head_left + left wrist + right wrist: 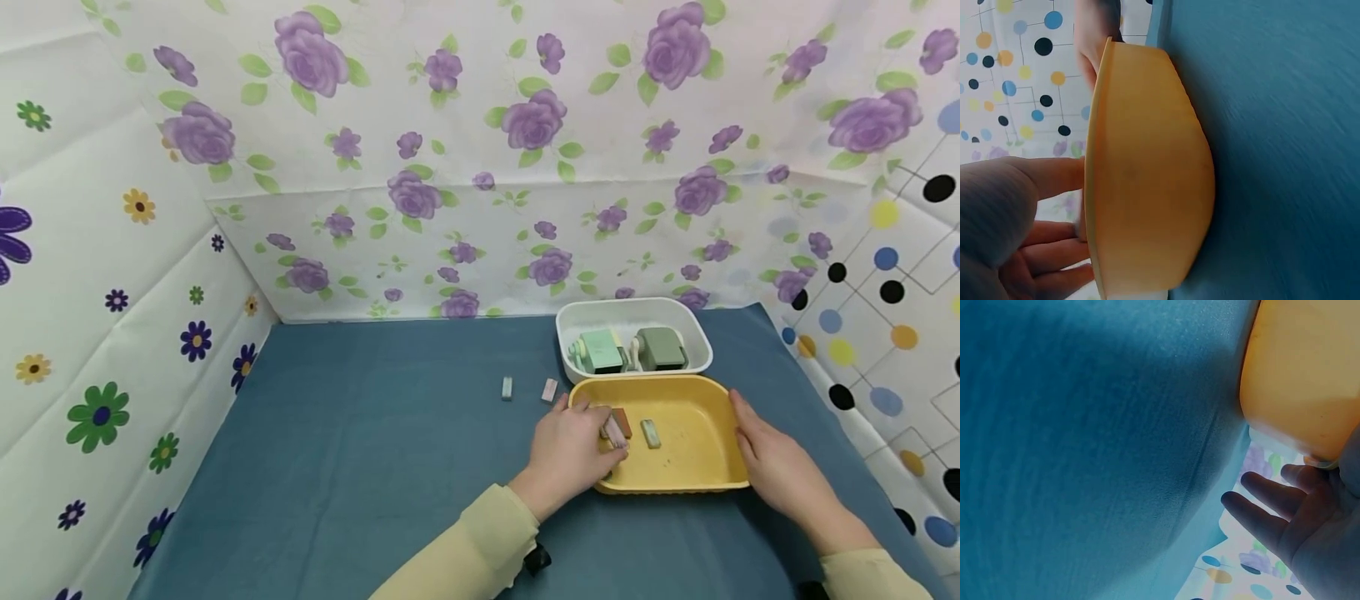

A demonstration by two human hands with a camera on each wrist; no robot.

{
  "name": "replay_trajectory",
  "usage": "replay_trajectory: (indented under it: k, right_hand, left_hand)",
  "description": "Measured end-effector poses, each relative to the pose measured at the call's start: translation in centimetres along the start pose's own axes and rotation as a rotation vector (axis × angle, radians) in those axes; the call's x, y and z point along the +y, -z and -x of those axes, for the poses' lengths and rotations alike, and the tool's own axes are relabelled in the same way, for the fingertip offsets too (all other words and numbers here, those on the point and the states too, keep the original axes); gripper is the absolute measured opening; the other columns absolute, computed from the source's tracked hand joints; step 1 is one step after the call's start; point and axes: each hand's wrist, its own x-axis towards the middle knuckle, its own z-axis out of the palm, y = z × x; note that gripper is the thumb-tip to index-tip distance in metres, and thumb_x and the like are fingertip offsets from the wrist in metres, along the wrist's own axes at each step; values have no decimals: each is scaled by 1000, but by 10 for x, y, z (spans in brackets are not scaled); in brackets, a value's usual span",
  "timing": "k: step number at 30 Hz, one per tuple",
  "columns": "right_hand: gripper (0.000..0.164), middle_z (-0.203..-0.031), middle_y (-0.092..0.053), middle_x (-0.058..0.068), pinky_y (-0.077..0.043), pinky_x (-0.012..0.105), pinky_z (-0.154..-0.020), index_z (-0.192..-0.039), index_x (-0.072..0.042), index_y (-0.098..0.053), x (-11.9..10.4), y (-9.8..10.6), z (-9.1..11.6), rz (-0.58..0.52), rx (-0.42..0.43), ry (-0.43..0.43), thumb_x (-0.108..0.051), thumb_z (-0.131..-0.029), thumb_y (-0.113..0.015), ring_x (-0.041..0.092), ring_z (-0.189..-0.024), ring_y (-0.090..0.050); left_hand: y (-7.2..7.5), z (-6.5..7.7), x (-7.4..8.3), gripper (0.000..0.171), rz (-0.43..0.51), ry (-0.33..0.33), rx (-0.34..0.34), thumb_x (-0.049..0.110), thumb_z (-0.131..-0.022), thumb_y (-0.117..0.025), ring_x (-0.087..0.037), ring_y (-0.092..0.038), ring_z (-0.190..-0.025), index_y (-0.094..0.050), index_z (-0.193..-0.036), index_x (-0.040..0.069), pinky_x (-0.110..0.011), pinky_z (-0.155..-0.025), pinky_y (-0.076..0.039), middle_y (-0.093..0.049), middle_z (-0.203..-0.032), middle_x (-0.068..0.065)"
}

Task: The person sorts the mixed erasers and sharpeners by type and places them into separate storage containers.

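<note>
Over the left end of a yellow plastic tray (697, 478), my left hand (566, 454) pinches a small pale pink rectangular block (616, 432) between thumb and fingers. A brown block (622, 422) lies just beside it, and a pale green block (650, 433) rests on the tray floor. My right hand (783, 471) touches the tray's right rim. In the right wrist view several of its fingers (1260, 515) stretch out beside the tray wall (1304, 381). From the left wrist, the tray's side (1147, 169) hides what the fingertips hold.
A white tray (633, 307) behind the yellow one holds a mint green boxy item (600, 350) and a grey-green one (662, 348). On the blue cloth (375, 450) to the left lie a pale block (507, 388) and a pinkish block (550, 390). Patterned sheets (480, 167) rise around.
</note>
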Motion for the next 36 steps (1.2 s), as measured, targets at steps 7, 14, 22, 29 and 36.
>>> replay_trajectory:
  k: [7, 14, 22, 29, 36]
  right_hand:
    - [67, -170, -25, 30, -37, 76, -109, -172, -6, -7, 5, 3, 7, -17, 22, 11, -18, -117, -43, 61, -143, -39]
    - [67, -171, -23, 29, -36, 77, -108, -172, -7, -6, 9, 7, 12, -26, 17, -5, -20, -117, -42, 62, -143, -39]
    - [65, -172, -25, 26, -35, 73, -113, -173, -7, -11, 1, 2, 2, -53, 21, -14, -22, -117, -42, 58, -146, -38]
    - [65, -171, -25, 27, -35, 73, -114, -172, -5, -11, -1, 1, 0, -36, 19, -27, -18, -117, -43, 57, -146, -38]
    - [65, -171, -25, 27, -35, 73, -113, -172, -4, -10, -1, 1, 0, -42, 17, -21, -18, -117, -43, 57, -147, -38]
  left_hand:
    - [-8, -13, 18, 32, -60, 33, -183, 55, -90, -85, -17, -64, -134, -69, -73, 32, -40, -125, -35, -73, -87, 12]
    - [-16, -24, 30, 34, -169, 42, -282, 62, -89, -81, -10, -58, -137, -76, -75, 31, -40, -129, -26, -75, -102, 12]
    - [-16, -26, 26, 41, -212, 72, -367, 64, -88, -81, -13, -47, -149, -85, -105, 27, -41, -132, -17, -71, -134, 9]
    - [-16, -28, 25, 34, -187, 67, -383, 57, -86, -86, -15, -44, -151, -85, -106, 29, -43, -132, -16, -72, -131, 9]
    - [-17, -29, 26, 23, -189, 74, -365, 51, -87, -85, -14, -46, -149, -84, -95, 29, -44, -131, -19, -74, -125, 9]
